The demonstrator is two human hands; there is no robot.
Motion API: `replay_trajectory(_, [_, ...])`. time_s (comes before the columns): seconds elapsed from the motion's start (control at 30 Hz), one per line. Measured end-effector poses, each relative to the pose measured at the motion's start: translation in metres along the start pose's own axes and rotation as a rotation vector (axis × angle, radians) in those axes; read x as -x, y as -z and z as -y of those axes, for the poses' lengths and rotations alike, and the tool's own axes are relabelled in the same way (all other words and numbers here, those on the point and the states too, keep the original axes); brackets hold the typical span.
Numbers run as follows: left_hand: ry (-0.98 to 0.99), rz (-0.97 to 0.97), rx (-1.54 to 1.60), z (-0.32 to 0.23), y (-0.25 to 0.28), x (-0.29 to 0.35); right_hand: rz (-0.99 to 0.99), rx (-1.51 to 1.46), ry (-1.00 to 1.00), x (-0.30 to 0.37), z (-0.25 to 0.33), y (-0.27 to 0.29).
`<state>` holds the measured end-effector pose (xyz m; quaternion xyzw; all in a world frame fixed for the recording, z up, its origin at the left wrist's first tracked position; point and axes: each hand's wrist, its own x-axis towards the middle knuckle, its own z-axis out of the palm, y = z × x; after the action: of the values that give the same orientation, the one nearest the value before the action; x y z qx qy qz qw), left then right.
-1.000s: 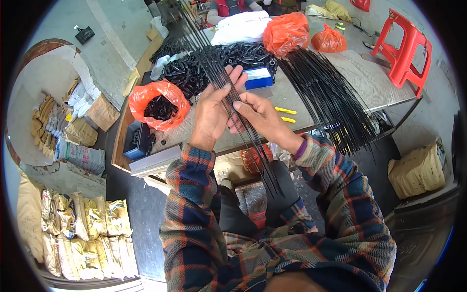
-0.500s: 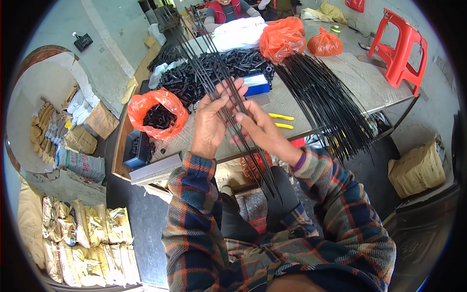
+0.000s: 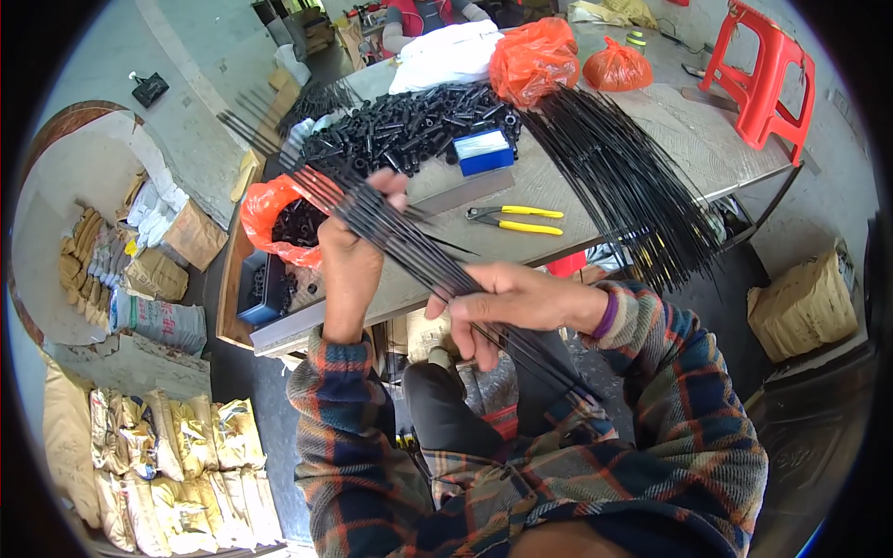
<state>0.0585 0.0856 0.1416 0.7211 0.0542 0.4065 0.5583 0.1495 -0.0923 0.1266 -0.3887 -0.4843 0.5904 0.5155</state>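
Observation:
A loose bundle of long, thin black rods (image 3: 423,249) slants across in front of me, from the upper left down to my lap at the right. My left hand (image 3: 352,246) is closed round its upper part, with the fingertips smeared by motion. Lower down, my right hand (image 3: 526,299) grips the same rods between thumb and fingers. Just behind my left hand sits an orange plastic bag (image 3: 263,216) with short black tubular parts in it. A wide heap of similar black parts (image 3: 409,126) lies further back on the table.
Yellow-handled pliers (image 3: 530,219) and a blue box (image 3: 486,160) of thin white pieces lie on the table (image 3: 674,130). More black rods (image 3: 614,177) overhang its front edge at the right. A red stool (image 3: 758,79) stands on it, and a person (image 3: 423,17) sits across.
The rods have swung from steep to a flatter slant, their upper ends going left. My left hand has moved left and down; my right hand has come lower. The pliers now show fully.

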Motion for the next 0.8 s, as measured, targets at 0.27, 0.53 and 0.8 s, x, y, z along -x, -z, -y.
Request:
replay_trajectory(0.27, [0.112, -0.008, -0.131, 0.055, -0.014, 0.045, -0.076, -0.069, 0.127, 0.007, 0.008, 0.012])
replay_trajectory(0.53, [0.073, 0.015, 0.191, 0.043, -0.01, 0.023, -0.02, -0.146, -0.011, 0.019, -0.016, 0.03])
replay_trajectory(0.8, [-0.106, 0.333, -0.351, 0.04, -0.006, 0.004, 0.091, -0.1, 0.081, 0.017, -0.015, 0.04])
